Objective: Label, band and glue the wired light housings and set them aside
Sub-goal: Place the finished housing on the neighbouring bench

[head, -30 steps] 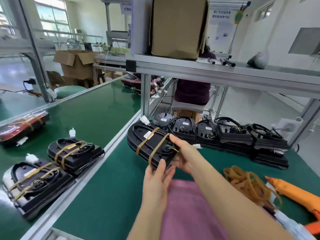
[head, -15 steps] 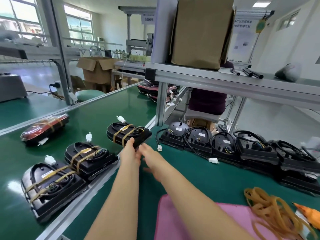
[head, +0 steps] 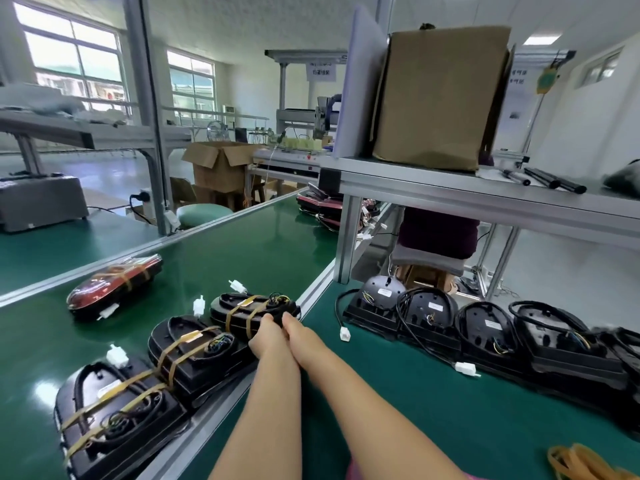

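The left hand [head: 268, 336] and right hand [head: 297, 336] meet at the near end of the banded housing [head: 249, 311], where their fingertips merge with the black wiring, so gripping or merely touching cannot be told. The rubber bands [head: 581, 462] are cut by the bottom edge, the last unbanded housing [head: 623, 348] by the right edge. Print on the labels [head: 434, 306] is too small to read, and the shelf [head: 485, 202] hides the seated person [head: 436, 233] above the waist.

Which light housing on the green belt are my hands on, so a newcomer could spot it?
Find the green conveyor belt left of the aluminium rail; three black rubber-banded light housings line that rail. The one meant is the farthest housing, beyond the middle housing and nearest housing; only it has the left hand and right hand at its near end.
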